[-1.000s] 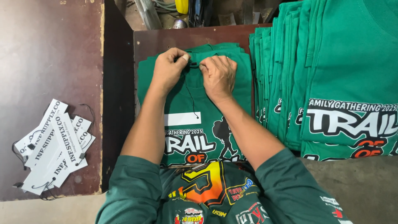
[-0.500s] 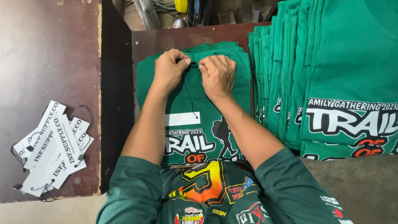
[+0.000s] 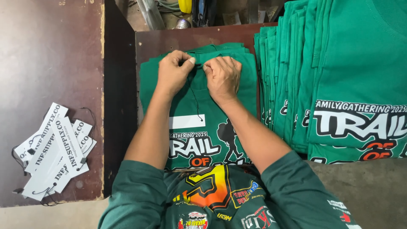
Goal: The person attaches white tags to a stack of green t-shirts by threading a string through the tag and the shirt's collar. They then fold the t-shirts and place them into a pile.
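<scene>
The left hand (image 3: pixel 174 72) is closed in a pinch at the collar of the top folded green cotton T-shirt (image 3: pixel 199 110), thumb and forefinger nipping a thin black string (image 3: pixel 196 99) that runs down the shirt's front; the right hand (image 3: pixel 222 76), just beside it at three o'clock, is likewise curled shut with its fingertips pressed on the same collar edge and string end, the two hands almost touching. There is only the head view, looking straight down. The shirt lies on top of a small pile of like shirts on a dark brown wooden board (image 3: pixel 178 40), directly ahead of the person at twelve o'clock; how many shirts are in that pile cannot be counted. One white rectangular paper tag (image 3: pixel 186 121) lies flat on the shirt's chest, at six o'clock from the hands, above the white and orange print. At three o'clock stands a fanned stack of folded green printed T-shirts (image 3: pixel 339 85), roughly eight to ten edges showing, well apart from the hands. At nine o'clock, on a dark reddish tabletop (image 3: pixel 51 55), lies a loose heap of white card hang tags with black strings (image 3: pixel 55 154), about six or seven, overlapping. Both forearms are bare, with green long sleeves (image 3: pixel 140 199) pushed up.
</scene>
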